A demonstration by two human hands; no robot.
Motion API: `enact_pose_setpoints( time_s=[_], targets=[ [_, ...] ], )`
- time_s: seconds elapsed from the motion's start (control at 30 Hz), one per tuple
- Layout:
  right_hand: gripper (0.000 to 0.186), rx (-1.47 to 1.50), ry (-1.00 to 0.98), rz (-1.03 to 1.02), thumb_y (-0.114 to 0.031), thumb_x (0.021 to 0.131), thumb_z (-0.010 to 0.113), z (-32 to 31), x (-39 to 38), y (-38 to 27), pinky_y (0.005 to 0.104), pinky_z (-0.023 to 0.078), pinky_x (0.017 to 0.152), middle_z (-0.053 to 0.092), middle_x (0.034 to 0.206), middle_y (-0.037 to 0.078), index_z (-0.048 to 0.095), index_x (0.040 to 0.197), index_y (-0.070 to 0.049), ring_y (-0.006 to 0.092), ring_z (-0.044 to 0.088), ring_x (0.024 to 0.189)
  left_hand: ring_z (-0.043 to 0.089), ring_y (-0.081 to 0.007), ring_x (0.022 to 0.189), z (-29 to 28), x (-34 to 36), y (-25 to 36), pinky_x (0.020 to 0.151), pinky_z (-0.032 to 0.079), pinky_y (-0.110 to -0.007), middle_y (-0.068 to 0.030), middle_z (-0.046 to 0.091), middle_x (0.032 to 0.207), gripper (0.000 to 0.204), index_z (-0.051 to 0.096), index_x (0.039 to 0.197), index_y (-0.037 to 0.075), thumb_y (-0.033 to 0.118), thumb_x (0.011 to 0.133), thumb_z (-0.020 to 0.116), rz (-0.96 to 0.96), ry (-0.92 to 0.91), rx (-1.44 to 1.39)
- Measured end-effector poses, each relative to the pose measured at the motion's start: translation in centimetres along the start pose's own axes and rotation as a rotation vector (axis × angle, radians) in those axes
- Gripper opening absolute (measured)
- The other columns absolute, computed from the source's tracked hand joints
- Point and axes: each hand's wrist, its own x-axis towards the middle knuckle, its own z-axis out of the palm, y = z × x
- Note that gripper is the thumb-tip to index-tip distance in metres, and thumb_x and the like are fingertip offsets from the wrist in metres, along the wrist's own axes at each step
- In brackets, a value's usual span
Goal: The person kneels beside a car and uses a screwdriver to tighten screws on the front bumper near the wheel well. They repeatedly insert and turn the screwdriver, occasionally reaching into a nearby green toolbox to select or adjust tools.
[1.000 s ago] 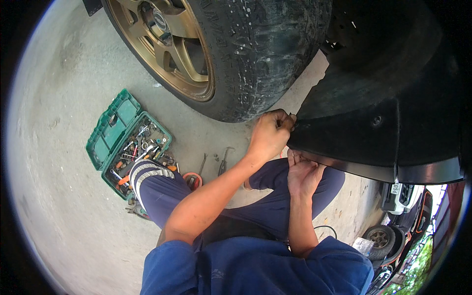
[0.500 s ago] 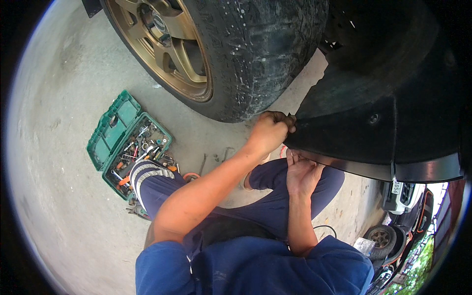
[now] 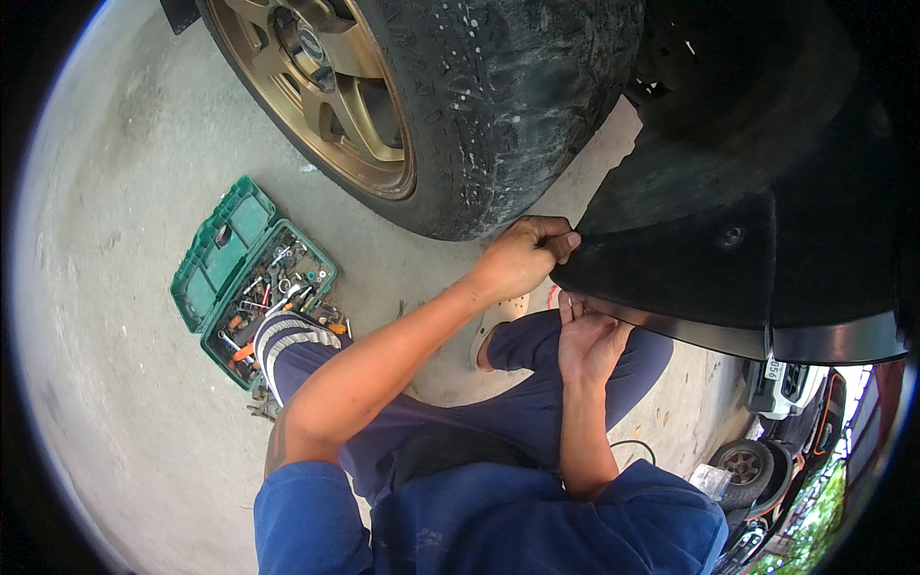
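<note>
My left hand pinches the pointed left end of a black curved plastic panel, just below a large tire with a gold wheel rim. Lower down, my right hand has its palm turned up and grips the panel’s lower lip, with part of the fingertips hidden by that edge. The panel fills the upper right, with a round fastener or hole on its face and a ragged inner edge beside the tire.
An open green toolbox full of mixed tools lies on the concrete floor at left, beside my bent leg. My light shoe shows beneath my forearm. At right stand a white vehicle and a spare wheel.
My left elbow has swung left and down, and that hand has shifted slightly left along with it, uncovering more of my shoe. My right hand stays nearly still at the panel’s edge.
</note>
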Motion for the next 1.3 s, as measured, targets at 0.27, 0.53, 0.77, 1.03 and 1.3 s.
enact_pose_setpoints(
  time_s=[0.27, 0.53, 0.77, 1.03, 1.3],
  targets=[
    [0.066, 0.000, -0.014, -0.021, -0.061, 0.099, 0.053, -0.1, 0.1, 0.1, 0.0449, 0.042, 0.113, 0.053, 0.147, 0.007, 0.049, 0.145, -0.014, 0.0268, 0.052, 0.132, 0.048, -0.0160, 0.068, 0.1, 0.0, 0.0, 0.069, 0.043, -0.033, -0.0060, 0.052, 0.067, 0.038, 0.060, 0.078, -0.001, 0.026, 0.105, 0.056, -0.055, -0.033, -0.077],
    [0.063, 0.030, -0.018, -0.021, -0.057, 0.100, 0.055, 0.1, 0.1, 0.0, 0.0455, 0.041, 0.114, 0.053, 0.146, 0.007, 0.050, 0.145, -0.013, 0.0267, 0.051, 0.133, 0.056, -0.0330, 0.085, 0.0, 1.4, -3.2, 0.075, 0.045, -0.042, -0.0136, 0.058, 0.085, 0.014, 0.061, 0.084, -0.001, 0.010, 0.089, 0.067, 0.684, 0.179, 0.361],
    [0.069, 0.030, -0.010, -0.025, -0.058, 0.097, 0.058, 0.3, 0.0, 0.1, 0.0451, 0.038, 0.119, 0.057, 0.140, 0.013, 0.052, 0.141, -0.006, 0.0286, 0.051, 0.133, 0.060, -0.0292, 0.084, 1.9, 0.9, -3.7, 0.075, 0.047, -0.034, -0.0137, 0.061, 0.087, 0.009, 0.065, 0.087, 0.001, 0.007, 0.093, 0.064, 0.580, 0.443, 0.189],
    [0.069, 0.007, 0.060, -0.005, -0.061, 0.097, 0.057, 0.1, 0.2, 0.1, 0.0459, 0.035, 0.118, 0.049, 0.150, 0.008, 0.048, 0.146, -0.013, 0.0287, 0.047, 0.138, 0.053, -0.0146, 0.071, 1.2, -0.8, 0.5, 0.068, 0.043, -0.030, -0.0061, 0.058, 0.069, 0.036, 0.064, 0.077, -0.003, 0.023, 0.101, 0.060, -0.168, 0.179, -0.124],
    [0.066, 0.087, 0.047, -0.006, -0.058, 0.097, 0.059, -0.1, 0.4, 0.3, 0.0428, 0.040, 0.116, 0.053, 0.142, 0.012, 0.051, 0.140, -0.008, 0.0274, 0.051, 0.131, 0.050, -0.0135, 0.065, 1.0, -0.5, 1.3, 0.065, 0.041, -0.030, -0.0043, 0.058, 0.066, 0.039, 0.064, 0.071, -0.002, 0.026, 0.098, 0.063, -0.214, 0.131, -0.230]
  ],
)
